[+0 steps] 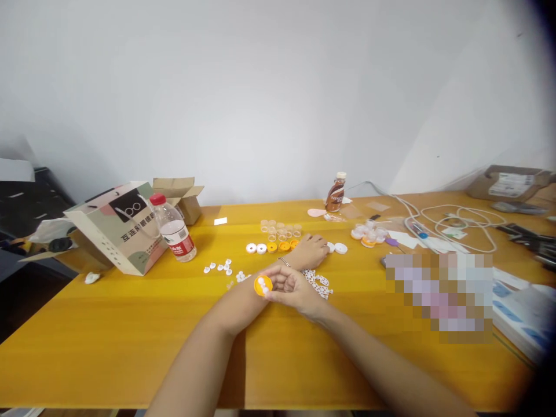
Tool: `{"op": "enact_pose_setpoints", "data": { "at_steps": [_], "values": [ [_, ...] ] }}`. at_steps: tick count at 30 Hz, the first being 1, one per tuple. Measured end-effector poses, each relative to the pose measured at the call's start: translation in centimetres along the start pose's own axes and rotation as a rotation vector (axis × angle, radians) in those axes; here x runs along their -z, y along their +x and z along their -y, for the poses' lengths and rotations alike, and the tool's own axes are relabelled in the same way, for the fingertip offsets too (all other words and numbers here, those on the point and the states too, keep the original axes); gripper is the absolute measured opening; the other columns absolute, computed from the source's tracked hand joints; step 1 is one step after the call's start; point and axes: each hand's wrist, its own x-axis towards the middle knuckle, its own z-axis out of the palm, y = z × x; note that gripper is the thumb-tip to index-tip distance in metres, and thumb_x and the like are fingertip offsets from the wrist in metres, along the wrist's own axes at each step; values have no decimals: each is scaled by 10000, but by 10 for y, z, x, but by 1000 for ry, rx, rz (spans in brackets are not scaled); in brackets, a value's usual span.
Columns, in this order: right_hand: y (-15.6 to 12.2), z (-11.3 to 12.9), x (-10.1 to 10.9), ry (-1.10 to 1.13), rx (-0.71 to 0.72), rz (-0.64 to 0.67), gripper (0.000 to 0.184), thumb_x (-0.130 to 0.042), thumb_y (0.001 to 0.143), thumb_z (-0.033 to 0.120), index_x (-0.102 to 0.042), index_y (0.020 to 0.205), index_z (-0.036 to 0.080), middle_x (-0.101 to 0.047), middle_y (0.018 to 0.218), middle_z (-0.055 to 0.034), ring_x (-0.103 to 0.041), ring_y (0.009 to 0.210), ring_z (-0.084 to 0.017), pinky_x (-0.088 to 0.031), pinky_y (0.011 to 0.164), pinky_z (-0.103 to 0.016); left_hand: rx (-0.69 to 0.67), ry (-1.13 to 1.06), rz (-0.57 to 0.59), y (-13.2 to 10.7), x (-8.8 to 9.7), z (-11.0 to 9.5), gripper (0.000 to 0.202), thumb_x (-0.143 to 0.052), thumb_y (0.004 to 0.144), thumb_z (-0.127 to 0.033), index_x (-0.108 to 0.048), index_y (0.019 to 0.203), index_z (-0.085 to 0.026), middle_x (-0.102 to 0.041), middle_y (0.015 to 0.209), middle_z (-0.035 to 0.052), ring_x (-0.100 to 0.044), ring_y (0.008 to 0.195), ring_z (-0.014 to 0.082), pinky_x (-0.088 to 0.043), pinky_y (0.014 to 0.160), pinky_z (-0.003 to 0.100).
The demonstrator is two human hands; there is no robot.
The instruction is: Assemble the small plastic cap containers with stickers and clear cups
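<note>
My right hand (289,288) pinches an orange round cap (257,291) with small white pieces in it, held in front of my left forearm. My left arm crosses behind it. My left hand (310,252), with a bracelet at the wrist, reaches over a row of round caps, its fingers bent downward; what lies under them is hidden. Left of that hand the row shows white caps (261,248) and orange caps (284,247). Right of its fingertips lies a white cap (341,248). White perforated pieces (319,284) lie below the hand.
Clear rings (281,231) stand behind the row; small white parts (221,267) lie left. A water bottle (176,231), paper bag (119,231) and open carton (191,202) stand farther left. Back right are a brown drink bottle (336,194), flower-shaped pieces (369,233) and white cables (460,215).
</note>
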Motion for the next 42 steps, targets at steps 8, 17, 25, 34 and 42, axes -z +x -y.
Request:
{"op": "enact_pose_setpoints", "data": {
  "at_steps": [8,17,25,34,42],
  "values": [
    [2,-1,3,8,12,-4,358,-705,604,218,-544,922,186,-620,838,-12,-588,776,-112,-464,742,-266,139,-189,-84,-12,25,9,239,-417,854,-290,-514,1027,-156,-532,1056,81,-531,910,165,-460,774,344],
    [6,-6,4,-107,1,-71,353,-696,606,272,-542,915,197,-623,798,-8,-592,736,-116,-474,749,-287,405,-880,-304,-132,93,25,284,-489,803,-362,-462,1032,-196,-591,993,77,-573,903,167,-452,775,299],
    [14,-20,13,-192,54,-274,338,-684,614,274,-522,899,190,-624,797,-14,-598,748,-127,-461,774,-300,442,-736,-382,-166,82,5,296,-545,756,-359,-567,999,-190,-620,916,45,-587,783,138,-476,685,249],
    [14,-32,13,-374,122,-308,295,-626,666,290,-502,912,185,-609,806,-30,-589,747,-135,-485,725,-300,393,-283,-440,-165,67,-5,284,-619,695,-346,-603,918,-170,-583,817,35,-553,649,104,-449,621,227],
    [10,-33,9,-460,175,-292,253,-601,695,290,-512,915,202,-616,827,-35,-598,761,-143,-502,746,-325,405,-246,-441,-168,60,-3,294,-604,703,-375,-606,925,-183,-565,783,26,-551,653,112,-461,596,223]
  ]
}}
